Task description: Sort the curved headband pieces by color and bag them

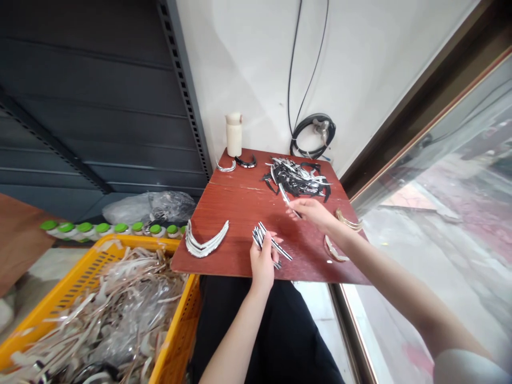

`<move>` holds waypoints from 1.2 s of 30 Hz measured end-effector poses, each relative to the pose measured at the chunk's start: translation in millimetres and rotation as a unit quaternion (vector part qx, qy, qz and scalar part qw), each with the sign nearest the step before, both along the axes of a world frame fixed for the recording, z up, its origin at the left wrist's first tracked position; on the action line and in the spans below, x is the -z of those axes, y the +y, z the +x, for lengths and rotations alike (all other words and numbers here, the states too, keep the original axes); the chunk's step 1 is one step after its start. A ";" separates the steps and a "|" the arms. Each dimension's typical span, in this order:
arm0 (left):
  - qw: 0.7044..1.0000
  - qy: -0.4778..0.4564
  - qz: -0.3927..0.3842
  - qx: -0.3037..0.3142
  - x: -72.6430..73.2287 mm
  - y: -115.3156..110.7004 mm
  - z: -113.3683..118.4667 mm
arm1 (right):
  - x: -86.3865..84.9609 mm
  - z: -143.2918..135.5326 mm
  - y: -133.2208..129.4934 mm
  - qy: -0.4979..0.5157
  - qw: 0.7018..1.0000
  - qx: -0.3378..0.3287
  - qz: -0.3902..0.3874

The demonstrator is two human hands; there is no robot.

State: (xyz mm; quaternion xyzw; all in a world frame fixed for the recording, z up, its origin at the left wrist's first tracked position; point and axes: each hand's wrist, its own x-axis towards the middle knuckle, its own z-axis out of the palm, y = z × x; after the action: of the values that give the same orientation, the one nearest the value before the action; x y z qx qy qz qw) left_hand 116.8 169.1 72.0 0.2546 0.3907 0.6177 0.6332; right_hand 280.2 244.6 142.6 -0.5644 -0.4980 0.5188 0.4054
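Nearest, at the near edge of the red-brown wooden board (pixel 240 202), the left hand (pixel 262 261) clasps a bundle of thin black-and-silver strips (pixel 272 242). The right hand (pixel 314 210) pinches one strip (pixel 287 200) just beside the far-edge tangled pile (pixel 298 176). They look light, stiff and slick; best pinched mid-length.

Held in the left hand (pixel 262 261): a bundle of slim strips (pixel 271 244) — silver and black, bunched side by side, fanned slightly, angled from near-left up toward far-right above the near edge of the board. Pinched in the right hand (pixel 316 210): a single strip (pixel 287 198), thin and shiny, tilted, its far end pointing at the heap. Farther back, toward the right — a loose tangled heap of strips (pixel 298 177), dark and glinting, lying flat.
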 end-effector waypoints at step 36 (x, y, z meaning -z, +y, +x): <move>0.995 0.093 0.024 0.029 -0.1 1.8 7.2 | 52.3 -37.8 -92.5 0.150 0.985 -0.061 0.067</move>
State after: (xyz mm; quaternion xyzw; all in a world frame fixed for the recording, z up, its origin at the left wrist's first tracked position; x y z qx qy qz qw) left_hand 124.0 170.9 72.1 0.3367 0.4256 0.5821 0.6055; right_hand 242.4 152.1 90.2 -0.4203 -0.4985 0.5872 0.4797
